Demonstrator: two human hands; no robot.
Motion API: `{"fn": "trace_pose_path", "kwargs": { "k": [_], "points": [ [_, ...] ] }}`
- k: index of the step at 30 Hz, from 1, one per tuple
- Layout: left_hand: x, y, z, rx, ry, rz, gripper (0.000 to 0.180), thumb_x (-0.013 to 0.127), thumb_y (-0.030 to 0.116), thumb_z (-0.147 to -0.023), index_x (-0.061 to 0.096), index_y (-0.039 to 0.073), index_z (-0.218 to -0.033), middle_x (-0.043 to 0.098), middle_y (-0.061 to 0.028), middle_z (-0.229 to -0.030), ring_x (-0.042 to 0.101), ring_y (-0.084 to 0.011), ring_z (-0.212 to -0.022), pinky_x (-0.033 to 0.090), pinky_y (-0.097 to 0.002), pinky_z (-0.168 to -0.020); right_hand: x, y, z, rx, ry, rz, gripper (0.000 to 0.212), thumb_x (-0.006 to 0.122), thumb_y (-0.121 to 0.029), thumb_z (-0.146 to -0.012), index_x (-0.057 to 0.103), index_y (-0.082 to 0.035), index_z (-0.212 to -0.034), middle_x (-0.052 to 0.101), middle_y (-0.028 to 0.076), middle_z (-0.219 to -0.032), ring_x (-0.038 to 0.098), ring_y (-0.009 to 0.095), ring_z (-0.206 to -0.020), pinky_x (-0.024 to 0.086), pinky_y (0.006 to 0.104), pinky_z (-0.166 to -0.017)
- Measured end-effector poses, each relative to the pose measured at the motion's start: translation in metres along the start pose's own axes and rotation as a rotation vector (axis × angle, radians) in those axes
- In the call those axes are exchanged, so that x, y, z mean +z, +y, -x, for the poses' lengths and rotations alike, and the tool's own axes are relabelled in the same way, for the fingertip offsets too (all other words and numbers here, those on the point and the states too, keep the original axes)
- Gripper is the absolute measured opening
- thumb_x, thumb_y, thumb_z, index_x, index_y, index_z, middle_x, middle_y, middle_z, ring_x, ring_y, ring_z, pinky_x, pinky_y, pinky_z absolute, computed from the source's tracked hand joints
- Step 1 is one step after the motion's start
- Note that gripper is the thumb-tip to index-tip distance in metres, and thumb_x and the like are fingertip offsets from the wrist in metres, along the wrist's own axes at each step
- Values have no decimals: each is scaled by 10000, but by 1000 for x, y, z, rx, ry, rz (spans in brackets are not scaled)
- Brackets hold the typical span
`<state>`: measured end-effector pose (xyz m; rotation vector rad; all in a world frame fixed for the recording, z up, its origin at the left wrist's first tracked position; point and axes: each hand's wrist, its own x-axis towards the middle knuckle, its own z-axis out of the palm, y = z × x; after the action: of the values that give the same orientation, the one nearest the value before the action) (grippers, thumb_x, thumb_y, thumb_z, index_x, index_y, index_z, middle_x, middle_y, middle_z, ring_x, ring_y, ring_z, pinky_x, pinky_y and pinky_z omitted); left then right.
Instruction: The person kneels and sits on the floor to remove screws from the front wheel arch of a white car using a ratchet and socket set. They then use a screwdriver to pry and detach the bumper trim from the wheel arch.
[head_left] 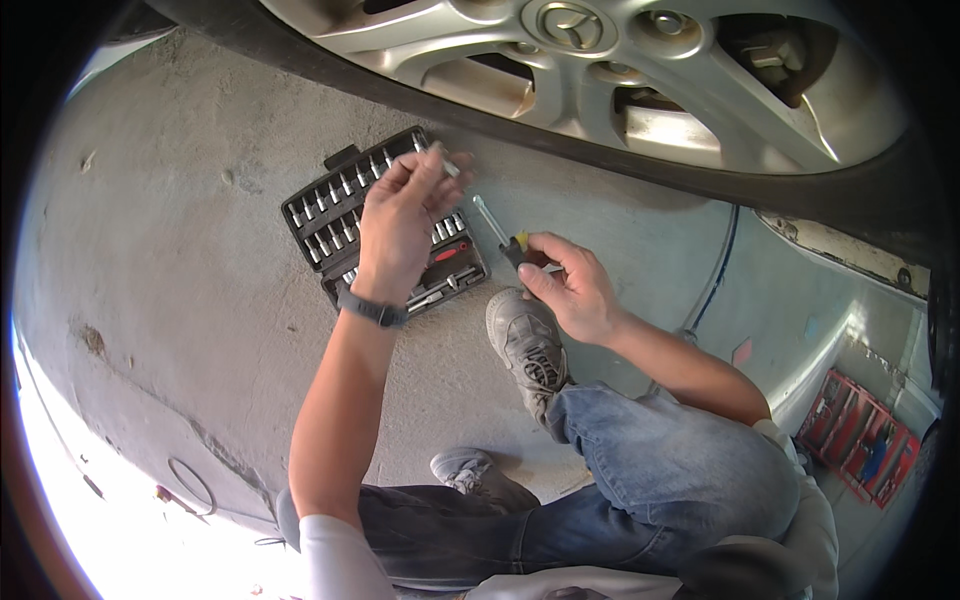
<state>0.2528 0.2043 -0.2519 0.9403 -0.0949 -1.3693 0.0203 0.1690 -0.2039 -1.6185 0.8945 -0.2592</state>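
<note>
Driver (493, 221) with yellow-black handle was right of the socket case (343, 157), pinched by the right hand (577, 292); over the case, the left hand (398, 222) pinched a small metal piece (450, 168), which loose grip could drop among sockets (321, 201).

Two bare hands show, one left hand (408, 205) and one right hand (575, 290), along with one dark wristband (372, 309), one small silver metal piece (448, 166) and one yellow-and-black-handled driver (497, 229). There is one open black plastic case (478, 266), with one red-handled tool (445, 253) and several rows of silver metal sockets (322, 200), too hidden to count fully. One silver spoked alloy wheel (597, 105), one black rubber tyre (540, 140), two grey lace-up shoes (524, 335), two blue denim trouser legs (670, 450), one red tool tray (876, 406) and one blue hose (713, 287) are also visible
</note>
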Motion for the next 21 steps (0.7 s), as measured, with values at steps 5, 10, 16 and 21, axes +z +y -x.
{"fn": "trace_pose_path", "kwargs": {
  "k": [5,10,16,21],
  "points": [
    [31,17,35,-49,-107,69,153,622,214,-1058,658,68,-1085,743,-119,-1125,719,-183,-1021,556,-296,-930,-11,-25,3,16,6,-114,386,589,-300,-1071,598,60,-1211,603,60,-822,594,107,-638,496,273,-571],
    [56,29,49,-24,-109,6,123,571,166,-1075,662,84,-1081,734,-142,-1147,704,-239,-1081,538,-363,-987,-22,-59,18,168,-40,-398,323,479,-296,-1121,593,2,-1174,520,3,-695,457,74,-540,382,248,-501],
    [124,42,89,161,-276,31,85,564,146,-1075,616,85,-1046,727,-124,-1103,708,-256,-1040,533,-370,-941,-56,-110,60,106,-114,-693,335,394,-328,-1142,571,-45,-1171,442,-26,-655,338,48,-527,278,234,-483],
    [203,45,133,222,-415,-113,122,562,149,-1076,626,44,-1070,741,-105,-1024,700,-196,-1015,504,-353,-966,-85,-153,121,6,-6,-429,338,389,-355,-1141,536,-77,-1266,435,-38,-682,402,61,-558,349,251,-507]
  ]
}}
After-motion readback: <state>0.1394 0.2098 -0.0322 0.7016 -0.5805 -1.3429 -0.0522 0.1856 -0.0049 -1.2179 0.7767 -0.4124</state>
